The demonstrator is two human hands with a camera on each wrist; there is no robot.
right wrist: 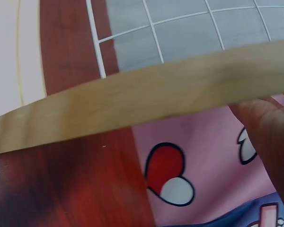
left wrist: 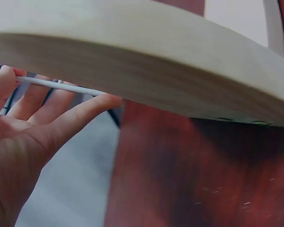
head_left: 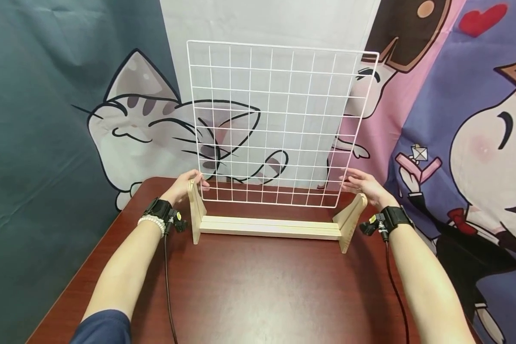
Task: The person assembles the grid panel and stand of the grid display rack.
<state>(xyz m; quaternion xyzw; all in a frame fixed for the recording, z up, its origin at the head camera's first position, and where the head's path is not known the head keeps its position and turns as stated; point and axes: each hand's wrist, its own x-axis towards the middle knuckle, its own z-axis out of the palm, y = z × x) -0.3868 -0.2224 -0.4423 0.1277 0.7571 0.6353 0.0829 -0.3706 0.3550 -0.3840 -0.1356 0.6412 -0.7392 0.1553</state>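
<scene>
- Two hands at work: left hand (head_left: 184,187) pinching the lower left edge of the white wire grid (head_left: 279,124), thumb and fingers around the wire in the left wrist view.
- Right hand (head_left: 363,185) at the grid's lower right edge, fingers extended against the wire; a closed grip not confirmed from the pictures.
- Grid upright, its bottom edge just above the wooden stand (head_left: 270,226), not yet seated.
- Stand resting on the dark red bench (head_left: 258,291), end pieces beside each wrist.
- Step judged: fitting the grid to the stand's base.
- Next move calls for lining the bottom wire over the base rail and an even, level descent on both sides.
</scene>
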